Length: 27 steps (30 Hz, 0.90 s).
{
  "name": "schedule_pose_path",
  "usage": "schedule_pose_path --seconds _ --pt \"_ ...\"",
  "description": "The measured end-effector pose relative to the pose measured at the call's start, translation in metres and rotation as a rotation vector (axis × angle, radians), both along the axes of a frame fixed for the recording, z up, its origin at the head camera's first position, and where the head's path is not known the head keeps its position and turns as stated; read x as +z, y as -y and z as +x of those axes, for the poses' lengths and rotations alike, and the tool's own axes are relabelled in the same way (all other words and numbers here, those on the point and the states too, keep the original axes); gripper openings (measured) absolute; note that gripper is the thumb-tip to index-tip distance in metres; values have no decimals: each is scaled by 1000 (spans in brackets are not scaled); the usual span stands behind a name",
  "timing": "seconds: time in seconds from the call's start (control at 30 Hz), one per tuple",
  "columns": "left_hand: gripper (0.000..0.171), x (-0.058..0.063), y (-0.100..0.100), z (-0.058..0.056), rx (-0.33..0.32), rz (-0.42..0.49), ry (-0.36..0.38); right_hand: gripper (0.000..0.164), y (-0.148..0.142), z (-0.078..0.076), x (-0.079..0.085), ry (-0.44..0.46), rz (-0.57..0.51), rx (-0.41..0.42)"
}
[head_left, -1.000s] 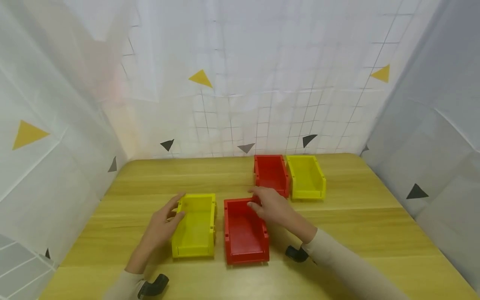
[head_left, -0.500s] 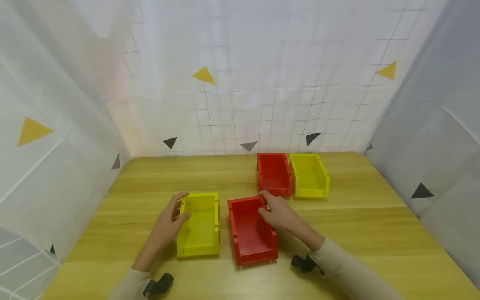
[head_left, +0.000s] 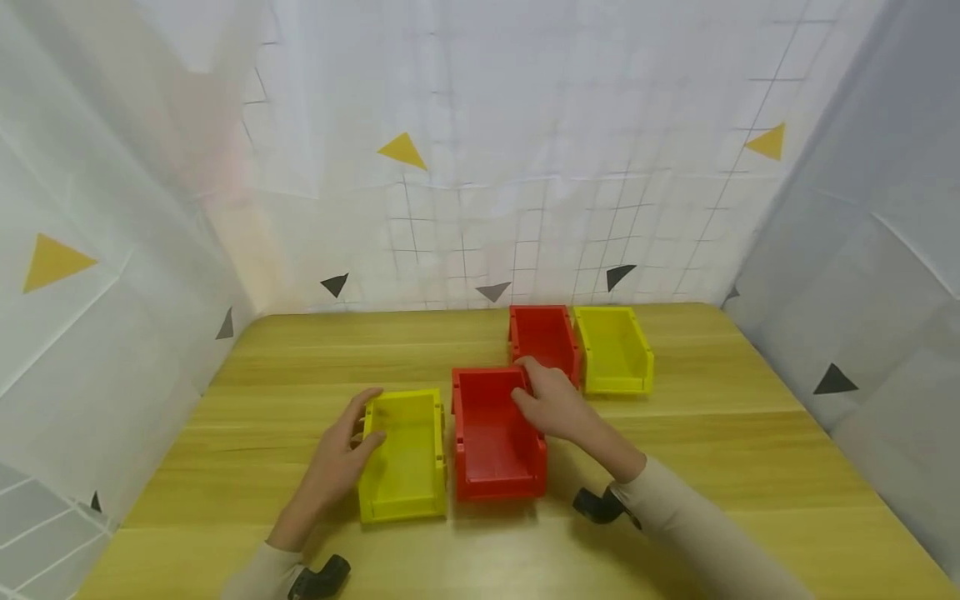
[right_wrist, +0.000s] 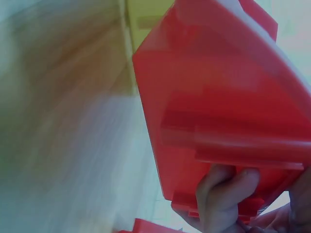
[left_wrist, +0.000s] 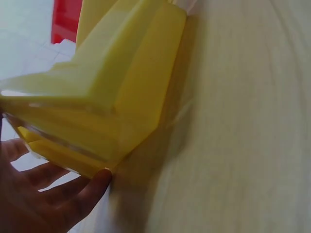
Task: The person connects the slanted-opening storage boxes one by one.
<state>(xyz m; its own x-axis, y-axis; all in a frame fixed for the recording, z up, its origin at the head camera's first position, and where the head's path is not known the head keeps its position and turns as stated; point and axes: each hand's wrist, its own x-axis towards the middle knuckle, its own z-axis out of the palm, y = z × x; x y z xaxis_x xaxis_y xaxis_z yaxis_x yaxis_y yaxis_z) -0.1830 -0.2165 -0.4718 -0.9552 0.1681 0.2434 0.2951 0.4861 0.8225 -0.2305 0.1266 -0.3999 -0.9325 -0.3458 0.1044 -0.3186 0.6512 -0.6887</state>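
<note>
My left hand [head_left: 330,467] holds the left wall of a yellow storage bin [head_left: 403,457], thumb over the rim and fingers outside. In the left wrist view, the fingers [left_wrist: 73,199] lie along the wall of the yellow bin [left_wrist: 146,68], close to the tabletop. To its right, my right hand [head_left: 555,404] grips a red storage bin [head_left: 495,446] by its right wall, thumb inside. The red bin is raised off the table, its shadow below. In the right wrist view, curled fingers [right_wrist: 228,194] press below a ridge on the red bin's side [right_wrist: 218,87].
Behind the red bin stand a second red bin [head_left: 542,329] and a second yellow bin [head_left: 615,350], side by side near the back edge of the wooden table [head_left: 720,467]. White sheets [head_left: 480,150] with triangle marks surround the table at the back and sides.
My right hand has taken hold of the front red bin, tilted it briefly, then lifted it up and back. The yellow bin in my left hand has shifted slightly right.
</note>
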Motion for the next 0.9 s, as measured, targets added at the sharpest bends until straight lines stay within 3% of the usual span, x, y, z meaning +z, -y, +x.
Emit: schedule_pose_path --seconds 0.13,0.3,0.63,0.9 --pt "63 -1 0 2 -1 10 2 43 5 2 9 26 0 10" --pt "64 -2 0 4 0 13 -7 37 11 1 14 16 6 23" --pt "64 -2 -1 3 2 0 -19 37 16 -5 15 76 23 -4" --pt "65 -1 -2 1 -4 -3 -13 33 17 -10 15 74 62 -9"
